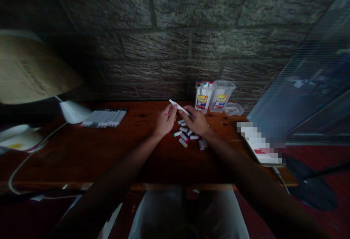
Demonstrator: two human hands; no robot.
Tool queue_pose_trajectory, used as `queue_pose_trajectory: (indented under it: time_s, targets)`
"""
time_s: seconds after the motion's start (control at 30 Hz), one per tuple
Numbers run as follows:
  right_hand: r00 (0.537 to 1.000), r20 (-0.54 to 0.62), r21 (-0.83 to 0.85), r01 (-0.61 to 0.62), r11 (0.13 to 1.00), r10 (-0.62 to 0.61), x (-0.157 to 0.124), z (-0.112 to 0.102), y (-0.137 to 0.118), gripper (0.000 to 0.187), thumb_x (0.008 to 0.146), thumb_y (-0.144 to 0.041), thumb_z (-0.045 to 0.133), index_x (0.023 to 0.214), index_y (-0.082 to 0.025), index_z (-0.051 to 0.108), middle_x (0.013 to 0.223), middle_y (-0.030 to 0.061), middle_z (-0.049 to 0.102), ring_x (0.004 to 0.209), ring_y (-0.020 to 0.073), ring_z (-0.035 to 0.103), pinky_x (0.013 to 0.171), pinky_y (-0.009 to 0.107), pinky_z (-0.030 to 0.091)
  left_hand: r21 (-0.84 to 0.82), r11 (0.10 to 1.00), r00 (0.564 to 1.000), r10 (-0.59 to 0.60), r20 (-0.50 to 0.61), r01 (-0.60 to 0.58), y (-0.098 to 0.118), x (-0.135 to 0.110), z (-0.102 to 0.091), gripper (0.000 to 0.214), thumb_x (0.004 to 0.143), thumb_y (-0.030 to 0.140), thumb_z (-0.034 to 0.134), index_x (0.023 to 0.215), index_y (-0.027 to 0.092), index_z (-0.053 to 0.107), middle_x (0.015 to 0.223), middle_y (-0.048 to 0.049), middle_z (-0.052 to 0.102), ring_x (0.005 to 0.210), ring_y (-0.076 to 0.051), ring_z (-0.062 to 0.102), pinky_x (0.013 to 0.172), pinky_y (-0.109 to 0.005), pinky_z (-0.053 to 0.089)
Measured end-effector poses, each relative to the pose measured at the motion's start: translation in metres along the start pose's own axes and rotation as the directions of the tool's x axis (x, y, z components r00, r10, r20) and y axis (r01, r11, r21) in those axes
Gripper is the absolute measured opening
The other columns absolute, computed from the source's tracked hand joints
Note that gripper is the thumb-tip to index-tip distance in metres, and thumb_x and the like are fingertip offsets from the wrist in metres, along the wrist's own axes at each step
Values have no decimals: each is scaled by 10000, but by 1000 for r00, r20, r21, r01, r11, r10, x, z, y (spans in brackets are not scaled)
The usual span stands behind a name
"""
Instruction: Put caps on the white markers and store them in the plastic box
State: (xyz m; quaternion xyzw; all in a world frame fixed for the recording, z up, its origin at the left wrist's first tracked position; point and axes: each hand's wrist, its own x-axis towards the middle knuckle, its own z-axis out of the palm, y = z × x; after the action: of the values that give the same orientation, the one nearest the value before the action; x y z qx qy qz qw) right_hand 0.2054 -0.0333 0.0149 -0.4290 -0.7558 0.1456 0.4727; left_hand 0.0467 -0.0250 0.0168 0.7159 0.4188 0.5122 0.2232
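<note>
Between my two hands, above the wooden table, a white marker (pixel 179 108) is held at a slant. My left hand (pixel 166 120) pinches it near its upper left part, and a small pink-red mark shows on the skin. The fingers of my right hand (pixel 196 119) are closed round its lower right end, so that end is hidden. Loose marker caps (pixel 183 142) with coloured ends lie scattered on the table just below and partly behind my right hand.
A row of markers (pixel 105 118) lies at the left, beside a lamp (pixel 72 111). Behind my right hand stand a marker-filled clear box (pixel 201 102), another clear box (pixel 221 98) and a clear lid (pixel 234 109). A partly blurred white item (pixel 264 155) lies at the right edge.
</note>
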Motion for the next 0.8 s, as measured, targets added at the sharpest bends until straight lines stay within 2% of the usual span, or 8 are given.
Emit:
queue_pose_trajectory:
  time_s: [0.2, 0.33, 0.57, 0.7, 0.8]
  targets:
    - [1000, 18, -16, 13, 1000, -13, -1, 0, 0, 262, 920, -424, 523, 880, -191, 636, 724, 9, 645, 624, 131, 574, 596, 244, 421, -57, 998, 996, 12, 93, -6, -3, -4, 6, 426, 973, 500, 359, 705, 198, 496, 553, 26, 496, 539, -115, 490, 574, -239, 365]
    - [1000, 6, -29, 17, 999, -16, 0, -1, -1, 230, 909, -382, 540, 829, -189, 635, 711, 6, 639, 630, 131, 574, 610, 245, 422, -81, 997, 995, -13, 103, 21, -1, -6, 9, 445, 957, 530, 381, 693, 194, 507, 554, 24, 504, 525, -112, 486, 546, -239, 357]
    - [999, 26, 34, 17, 999, -18, -1, 1, 1, 197, 889, -363, 576, 973, -201, 650, 868, 40, 697, 756, 166, 635, 722, 281, 486, -207, 973, 995, -94, 23, 97, -7, 0, 9, 487, 936, 566, 397, 651, 186, 503, 529, 27, 487, 506, -100, 475, 527, -230, 363]
    - [1000, 1, 52, 24, 998, -24, -1, 2, 3, 216, 895, -363, 573, 1013, -198, 646, 910, 46, 704, 796, 173, 650, 751, 287, 498, -256, 959, 992, -118, 32, 122, -10, 1, 11, 464, 923, 560, 430, 654, 187, 497, 515, 38, 478, 483, -94, 457, 512, -225, 362]
    - [999, 2, 61, 33, 998, -33, -1, 2, 3, 211, 903, -366, 563, 999, -198, 649, 909, 42, 704, 808, 172, 653, 768, 289, 501, -230, 967, 994, -103, 46, 111, -9, 0, 11, 460, 925, 558, 422, 664, 188, 501, 516, 37, 488, 478, -97, 456, 511, -229, 362]
